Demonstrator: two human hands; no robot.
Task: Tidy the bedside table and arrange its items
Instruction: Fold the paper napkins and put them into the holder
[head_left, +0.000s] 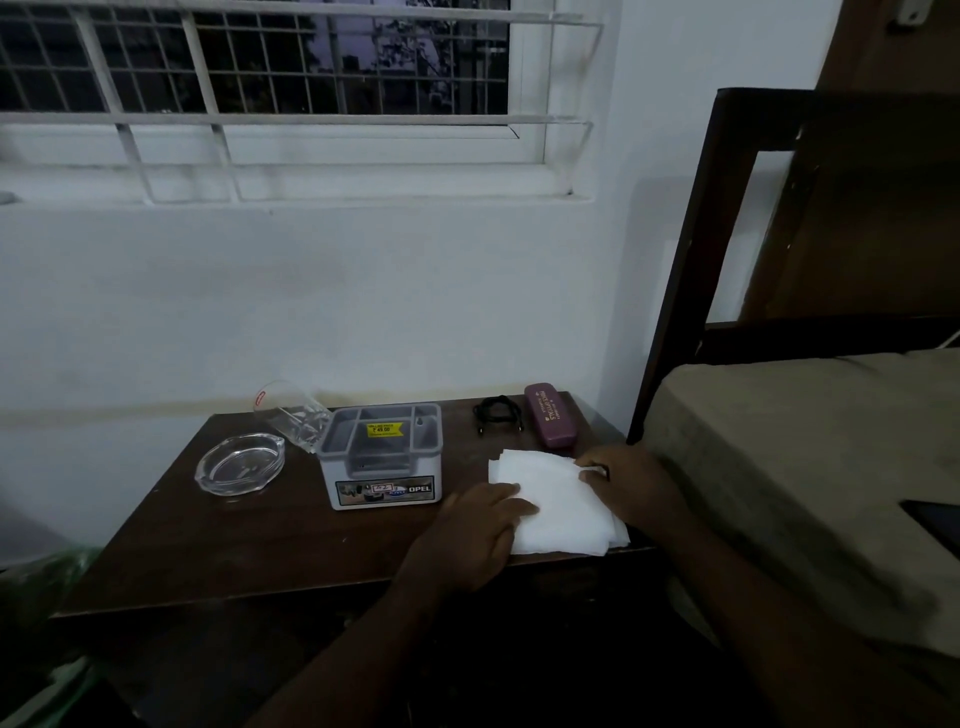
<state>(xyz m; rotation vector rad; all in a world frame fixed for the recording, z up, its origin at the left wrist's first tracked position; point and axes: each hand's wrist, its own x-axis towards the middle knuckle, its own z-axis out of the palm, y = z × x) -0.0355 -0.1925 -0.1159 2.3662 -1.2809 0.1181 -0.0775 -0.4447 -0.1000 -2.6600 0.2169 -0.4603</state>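
Observation:
A stack of white paper napkins (556, 499) lies at the front right of the dark wooden bedside table (234, 551). My left hand (475, 535) presses flat on the stack's left edge. My right hand (631, 483) pinches its far right corner between thumb and fingers. To the left stands a grey plastic organiser box (382, 457) with compartments and a yellow price sticker. Behind it a clear drinking glass (293, 418) lies on its side. A clear glass ashtray (239, 465) sits further left. A coiled black cable (497, 413) and a purple spectacle case (550, 415) rest at the back right.
A bed with a beige mattress (789, 467) and a dark wooden headboard frame (691, 260) borders the table on the right; a dark flat object (935, 525) lies on it. A white wall and barred window (260, 78) stand behind. Green plastic (47, 587) shows at the lower left.

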